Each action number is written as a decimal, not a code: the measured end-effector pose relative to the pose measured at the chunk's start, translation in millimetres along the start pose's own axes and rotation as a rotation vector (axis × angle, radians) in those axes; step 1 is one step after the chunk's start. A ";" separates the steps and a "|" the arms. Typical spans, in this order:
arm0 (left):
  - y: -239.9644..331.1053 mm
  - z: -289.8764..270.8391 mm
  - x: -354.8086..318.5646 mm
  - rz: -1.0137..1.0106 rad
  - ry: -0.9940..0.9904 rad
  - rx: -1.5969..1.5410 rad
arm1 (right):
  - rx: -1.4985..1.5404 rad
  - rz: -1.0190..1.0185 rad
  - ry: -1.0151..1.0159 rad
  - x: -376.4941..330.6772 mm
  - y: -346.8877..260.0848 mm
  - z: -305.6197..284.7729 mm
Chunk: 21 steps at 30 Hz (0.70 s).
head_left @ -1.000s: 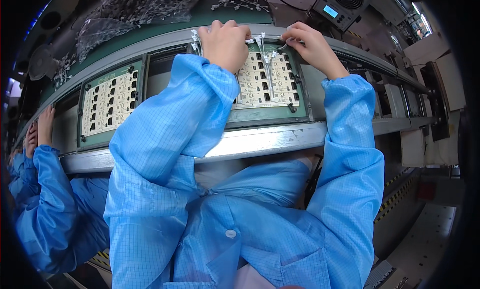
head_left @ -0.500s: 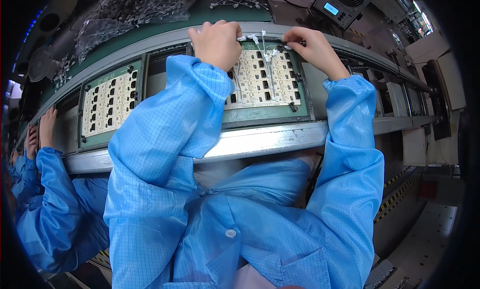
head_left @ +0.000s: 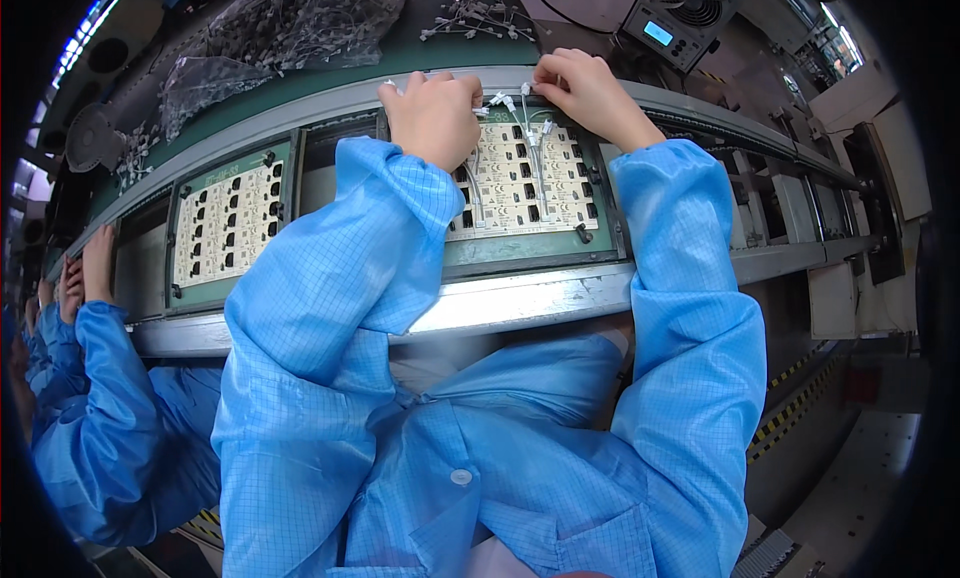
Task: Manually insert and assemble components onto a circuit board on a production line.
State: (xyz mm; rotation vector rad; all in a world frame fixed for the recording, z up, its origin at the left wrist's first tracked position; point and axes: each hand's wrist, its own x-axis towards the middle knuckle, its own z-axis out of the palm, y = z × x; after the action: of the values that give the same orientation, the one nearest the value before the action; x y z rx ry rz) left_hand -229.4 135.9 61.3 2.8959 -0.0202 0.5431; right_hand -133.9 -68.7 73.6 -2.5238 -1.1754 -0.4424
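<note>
The left hand [head_left: 434,115] rests knuckles-up at the far edge of a pale circuit board [head_left: 515,183] that lies in a green tray [head_left: 540,248] on the conveyor rail [head_left: 500,308]. Its fingers are curled together and point away from the camera; what they press or pinch is hidden under the hand, so I cannot tell if they clamp anything. The right hand [head_left: 590,96] sits just beside it, at the same far edge, with its fingertips drawn together around the top of a small white connector [head_left: 524,90]. Thin white wires [head_left: 538,158] run down from that spot across the board toward the person. More white connectors lie between the two hands, touching or nearly touching the fingertips of both.

The board itself is under and just nearer than both hands, filled with rows of small dark parts. A second board [head_left: 228,221] in its own tray lies well apart on the left. Beyond the rail, clear plastic bags [head_left: 290,28] of small parts lie on a green surface, and a grey box with a small screen [head_left: 668,13] stands on the right. A co-worker's blue sleeve [head_left: 90,398] and hand [head_left: 97,263] reach the rail at far left.
</note>
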 end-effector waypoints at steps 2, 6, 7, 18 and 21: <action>1.7 -1.6 1.1 0.022 -0.013 0.025 | 0.031 0.107 -0.121 -7.3 3.5 -6.1; 2.6 -0.2 2.1 0.039 -0.012 0.039 | 0.148 0.104 0.053 -3.0 -3.5 4.8; 3.1 -0.3 1.1 0.044 0.000 0.050 | 0.094 -0.013 0.140 1.3 -4.1 10.5; 5.7 -2.3 -3.3 0.080 0.030 0.098 | -0.051 -0.039 0.001 -11.5 6.2 -4.0; 2.5 -2.0 -2.9 0.101 0.082 0.151 | 0.022 -0.015 -0.001 -14.1 8.6 -6.7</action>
State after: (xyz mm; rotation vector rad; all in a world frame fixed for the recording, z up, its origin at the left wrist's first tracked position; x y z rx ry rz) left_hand -232.9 133.8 62.6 3.0285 -0.1197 0.7102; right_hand -136.9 -86.2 72.6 -2.4985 -1.1939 -0.4299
